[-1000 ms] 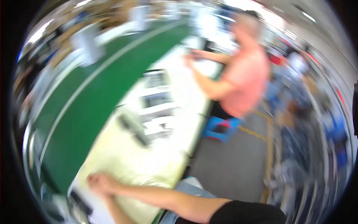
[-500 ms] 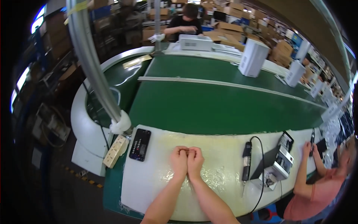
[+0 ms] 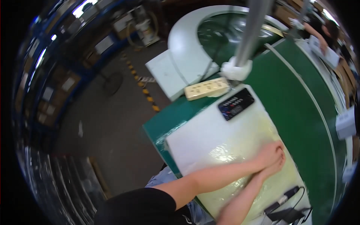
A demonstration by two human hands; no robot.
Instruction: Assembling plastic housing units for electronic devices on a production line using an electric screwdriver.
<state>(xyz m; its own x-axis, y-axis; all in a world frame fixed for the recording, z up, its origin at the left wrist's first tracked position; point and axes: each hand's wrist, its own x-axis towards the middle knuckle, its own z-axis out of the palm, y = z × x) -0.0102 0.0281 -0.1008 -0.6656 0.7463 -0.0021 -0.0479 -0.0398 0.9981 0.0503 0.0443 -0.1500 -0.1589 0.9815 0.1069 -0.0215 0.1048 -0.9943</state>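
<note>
The left hand (image 3: 269, 154) and the right hand (image 3: 276, 168) are brought together above the pale, film-covered tabletop (image 3: 195, 150), near the edge that borders the green belt (image 3: 315, 150). The fingers of both hands are curled in and closed up against one another at the tips; whether anything small is pinched between them cannot be told. Toward the tabletop's lower right end, near that same edge, a dark pen-shaped tool (image 3: 281, 200) with a black cord is laid, well apart from the hands, and beside it a black object (image 3: 288, 215) is partly cut off by the lower rim of the view. Near the upper corner a black rectangular piece (image 3: 236, 102) is set down flat, dotted with small pale and red marks that cannot be made out. A cream power strip (image 3: 206, 89) is placed just beyond that corner. On the blue shelving (image 3: 88, 73) at the left, cardboard boxes (image 3: 69, 83) are stacked, their contents hidden. At the upper right, a white box-shaped unit (image 3: 325, 52) is touched by a co-worker's hand (image 3: 323, 45).
</note>
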